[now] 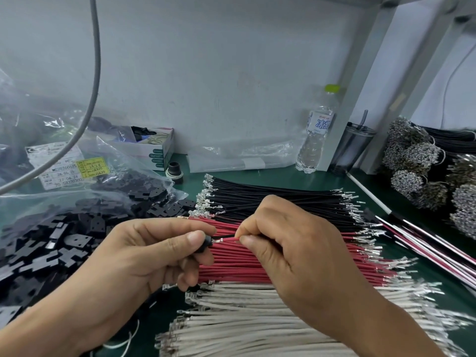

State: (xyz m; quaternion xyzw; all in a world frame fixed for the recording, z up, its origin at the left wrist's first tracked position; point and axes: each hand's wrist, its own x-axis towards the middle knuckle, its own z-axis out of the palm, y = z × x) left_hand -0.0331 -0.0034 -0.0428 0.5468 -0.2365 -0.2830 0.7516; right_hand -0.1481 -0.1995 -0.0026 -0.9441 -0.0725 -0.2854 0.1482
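Now left hand (154, 251) grips a small black connector (208, 242), fingers (185, 226) curled round it, thumb on top. Right hand (291, 243) pinches a thin dark wire (228, 237) between thumb and forefinger, other fingers curled in. Wire's metal terminal end meets the connector's face; cannot tell if it is seated. Both held in the air, just above the red wires (231, 264) on the green table (283, 177). Black wires (270, 199) lie behind the red ones, white wires (244, 318) in front, all side by side with terminals at the ends. Clear bag of black parts (90, 222) spills at left. Water bottle (315, 135) and dark tumbler (353, 148) stand at the back by the wall, small open box (157, 148) back left
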